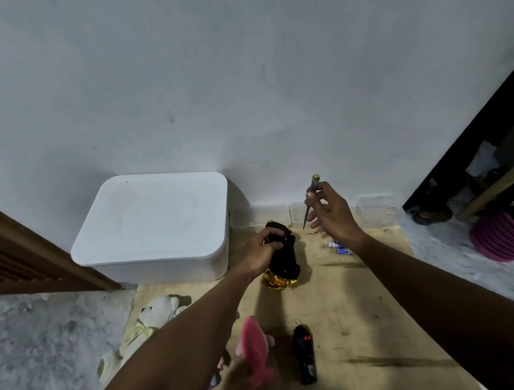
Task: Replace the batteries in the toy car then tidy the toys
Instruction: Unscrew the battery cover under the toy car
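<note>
A black and gold toy car (pixel 285 260) lies upside down on a wooden board (pixel 358 308), its black underside facing up. My left hand (pixel 262 249) grips the car's far end. My right hand (pixel 331 210) is raised above and right of the car and holds a thin screwdriver (pixel 310 201) with its tip pointing down. A few blue and white batteries (pixel 339 248) lie on the board to the car's right. A black remote control (pixel 304 353) with red buttons lies near the board's front.
A closed white lidded box (pixel 154 223) stands against the wall to the left. A white teddy bear (pixel 143 326) and a pink plush toy (pixel 253 346) lie at the front left. A pink basket (pixel 502 237) sits on the floor at right, beside dark furniture.
</note>
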{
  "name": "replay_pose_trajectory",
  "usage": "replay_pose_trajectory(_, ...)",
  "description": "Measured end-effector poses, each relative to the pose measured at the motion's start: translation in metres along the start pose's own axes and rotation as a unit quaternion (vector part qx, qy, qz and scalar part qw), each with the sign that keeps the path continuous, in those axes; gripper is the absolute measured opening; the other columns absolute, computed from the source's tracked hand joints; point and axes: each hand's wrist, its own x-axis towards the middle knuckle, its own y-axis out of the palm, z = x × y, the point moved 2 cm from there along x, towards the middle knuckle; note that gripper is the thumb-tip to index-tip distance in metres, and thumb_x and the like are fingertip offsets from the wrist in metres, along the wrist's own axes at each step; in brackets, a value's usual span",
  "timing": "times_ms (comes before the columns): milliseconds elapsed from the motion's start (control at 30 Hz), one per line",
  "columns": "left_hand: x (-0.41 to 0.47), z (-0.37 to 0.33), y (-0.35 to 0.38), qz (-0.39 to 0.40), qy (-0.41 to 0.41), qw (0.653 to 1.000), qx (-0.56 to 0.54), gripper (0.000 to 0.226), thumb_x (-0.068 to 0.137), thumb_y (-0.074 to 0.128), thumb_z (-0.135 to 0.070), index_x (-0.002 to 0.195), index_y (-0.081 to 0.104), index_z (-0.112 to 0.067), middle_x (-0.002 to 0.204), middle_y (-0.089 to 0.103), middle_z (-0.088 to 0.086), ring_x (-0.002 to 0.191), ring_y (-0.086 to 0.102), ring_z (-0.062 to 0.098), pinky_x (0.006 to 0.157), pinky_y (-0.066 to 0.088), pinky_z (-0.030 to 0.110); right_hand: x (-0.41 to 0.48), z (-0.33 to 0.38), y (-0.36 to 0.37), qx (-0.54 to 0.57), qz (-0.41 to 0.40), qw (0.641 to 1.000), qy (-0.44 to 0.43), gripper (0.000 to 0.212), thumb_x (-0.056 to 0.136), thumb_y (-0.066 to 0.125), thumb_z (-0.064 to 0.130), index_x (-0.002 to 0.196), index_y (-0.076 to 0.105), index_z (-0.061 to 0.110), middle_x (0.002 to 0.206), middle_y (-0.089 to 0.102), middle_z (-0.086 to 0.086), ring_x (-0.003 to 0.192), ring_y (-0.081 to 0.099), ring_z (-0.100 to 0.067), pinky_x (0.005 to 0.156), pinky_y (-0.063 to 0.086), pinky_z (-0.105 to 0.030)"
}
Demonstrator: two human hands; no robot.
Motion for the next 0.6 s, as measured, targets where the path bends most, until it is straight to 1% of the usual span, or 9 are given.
replay_pose_trajectory(133,-0.001,0.003,-0.003,-0.011,0.003,1.0,-0.013,0.026,0.09,0.053,0.004,0.112,0.063,-0.006,0.117,0.057,0.008,0.106,0.054,0.021,0.073,0.048,0.018,0.001,0.005,0.009,0.058,0.013,0.998,0.029,0.02,0.104,0.046,0.031,0.113,0.047,0.013,0.095,0.066,-0.025,0.063,0.066,-0.03,0.056,0.057,-0.038)
replay_pose_trajectory(200,-0.001,0.004,-0.005,-0.014,0.006,1.0,-0.015,0.024,0.09,0.052,0.006,0.107,0.061,-0.009,0.112,0.058,0.007,0.099,0.055,0.018,0.068,0.048,0.016,0.002,0.006,0.013,0.076,0.015,0.996,0.042,0.017,0.103,0.049,0.023,0.118,0.047,0.014,0.096,0.066,-0.024,0.064,0.066,-0.029,0.055,0.059,-0.036)
replay_pose_trajectory(267,0.0,0.006,-0.007,-0.018,0.008,1.0,-0.012,0.024,0.089,0.053,0.006,0.103,0.061,-0.011,0.11,0.058,0.008,0.099,0.055,0.021,0.07,0.047,0.02,0.002,0.008,0.016,0.085,0.02,0.995,0.049,0.021,0.1,0.054,0.013,0.121,0.049,0.016,0.097,0.067,-0.023,0.066,0.066,-0.027,0.055,0.06,-0.035)
replay_pose_trajectory(333,0.001,0.008,-0.008,-0.024,0.017,1.0,0.003,0.024,0.088,0.055,0.006,0.101,0.061,-0.012,0.108,0.059,0.007,0.1,0.054,0.021,0.07,0.046,0.02,0.001,0.009,0.018,0.087,0.028,0.995,0.048,0.024,0.098,0.056,0.009,0.12,0.051,0.016,0.098,0.067,-0.023,0.067,0.066,-0.027,0.057,0.06,-0.036)
replay_pose_trajectory(400,0.0,0.008,-0.009,-0.029,0.032,0.999,0.029,0.023,0.087,0.06,0.003,0.102,0.061,-0.014,0.105,0.061,0.003,0.097,0.055,0.019,0.068,0.045,0.017,0.0,0.01,0.02,0.085,0.034,0.995,0.044,0.024,0.097,0.057,0.009,0.119,0.053,0.017,0.098,0.067,-0.023,0.068,0.067,-0.028,0.059,0.06,-0.037)
replay_pose_trajectory(467,0.0,0.008,-0.01,-0.026,0.052,0.997,0.052,0.023,0.086,0.066,-0.001,0.104,0.061,-0.015,0.104,0.061,0.0,0.09,0.056,0.013,0.064,0.045,0.011,-0.002,0.01,0.022,0.082,0.037,0.995,0.041,0.023,0.097,0.057,0.009,0.118,0.054,0.018,0.097,0.067,-0.023,0.069,0.068,-0.029,0.06,0.061,-0.038)
replay_pose_trajectory(533,0.0,0.006,-0.01,-0.025,0.069,0.995,0.063,0.024,0.085,0.066,0.001,0.105,0.06,-0.011,0.105,0.06,0.0,0.083,0.054,0.005,0.059,0.043,0.004,-0.003,0.011,0.024,0.079,0.038,0.995,0.036,0.022,0.097,0.057,0.009,0.118,0.054,0.018,0.095,0.068,-0.023,0.07,0.068,-0.03,0.06,0.061,-0.038)
replay_pose_trajectory(600,0.001,0.005,-0.01,-0.025,0.074,0.995,0.062,0.024,0.086,0.064,0.002,0.107,0.061,-0.008,0.105,0.059,0.0,0.081,0.053,0.004,0.061,0.044,0.004,-0.004,0.014,0.025,0.078,0.037,0.996,0.028,0.022,0.097,0.057,0.008,0.118,0.054,0.017,0.094,0.068,-0.023,0.07,0.069,-0.031,0.059,0.061,-0.038)
